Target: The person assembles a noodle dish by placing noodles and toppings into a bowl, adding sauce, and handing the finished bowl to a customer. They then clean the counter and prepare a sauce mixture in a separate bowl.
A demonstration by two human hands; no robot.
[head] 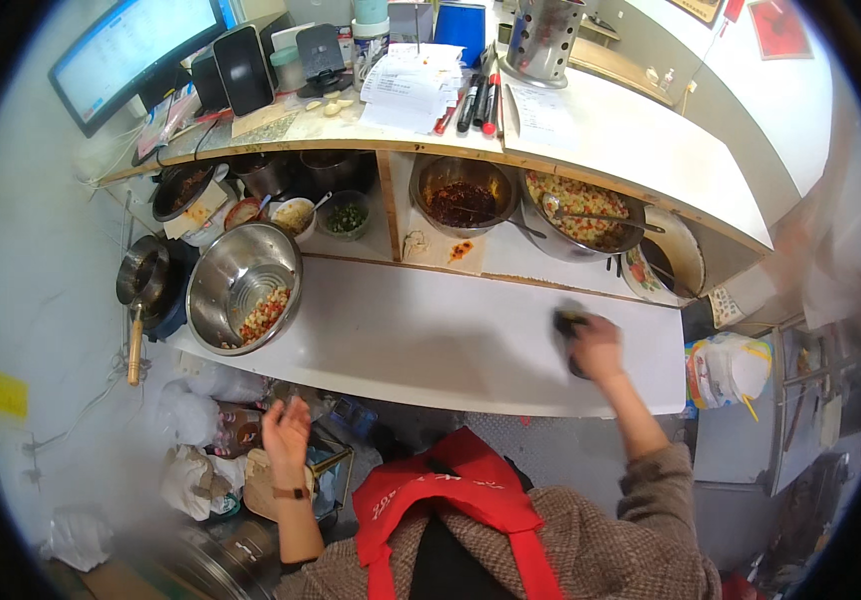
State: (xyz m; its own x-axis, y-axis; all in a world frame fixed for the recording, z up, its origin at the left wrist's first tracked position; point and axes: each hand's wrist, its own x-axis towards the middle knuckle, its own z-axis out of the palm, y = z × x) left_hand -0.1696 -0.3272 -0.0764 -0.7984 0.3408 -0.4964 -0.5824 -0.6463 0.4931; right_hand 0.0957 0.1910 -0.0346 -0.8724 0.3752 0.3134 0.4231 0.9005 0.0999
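My right hand (597, 345) is closed on a dark cloth or pad (571, 326), blurred, that lies against the white counter (415, 337) near its right end. My left hand (286, 429) hangs palm up with fingers apart and nothing in it, just off the counter's near edge at the left. A large steel bowl (239, 262) with some diced orange and pale food (265, 315) inside stands at the counter's left end, tilted in view.
Under the upper shelf stand a steel bowl of dark red sauce (463, 204), a steel bowl of diced vegetables (580, 202), an enamel basin (670, 262) and small bowls. A wooden-handled pan (144, 274) is far left. Markers (479, 101), papers and a monitor (138, 56) sit above.
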